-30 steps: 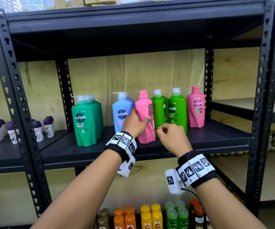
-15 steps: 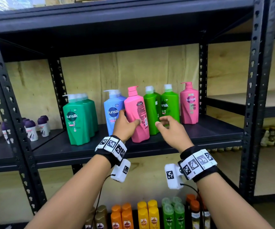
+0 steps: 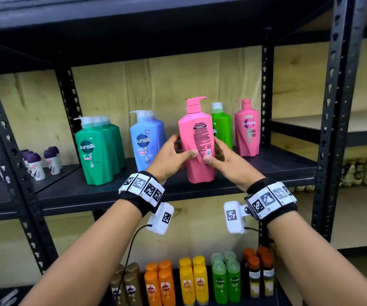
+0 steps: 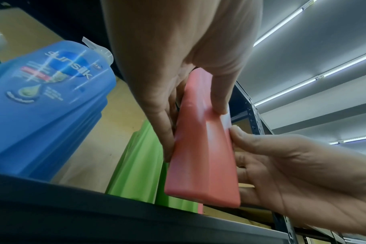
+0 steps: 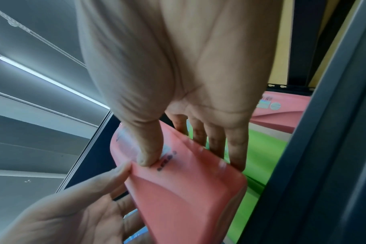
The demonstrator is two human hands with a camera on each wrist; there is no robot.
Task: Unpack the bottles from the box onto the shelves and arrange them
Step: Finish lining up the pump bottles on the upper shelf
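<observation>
A pink pump bottle [image 3: 197,138] with its back label toward me is held upright just above the front of the black middle shelf [image 3: 288,164]. My left hand [image 3: 173,153] grips its left side, thumb on the front face. My right hand [image 3: 220,157] grips its right side, thumb beside the barcode. The left wrist view shows the pink bottle [image 4: 203,156] from below, with my left hand [image 4: 188,102] and right hand [image 4: 282,165] on it. In the right wrist view my right hand [image 5: 178,132] pinches the bottle [image 5: 184,189], fingers behind.
On the same shelf stand dark green bottles [image 3: 99,149], blue bottles [image 3: 147,140], a light green bottle [image 3: 222,129] and another pink bottle [image 3: 247,129]. Small purple-capped bottles [image 3: 37,164] fill the left bay. Rows of smaller bottles [image 3: 191,283] line the lower shelf. Black uprights [image 3: 337,107] frame the bay.
The right hand, empty before, has closed on the pink bottle's right side. Both hands have lifted the bottle and turned its back label toward me.
</observation>
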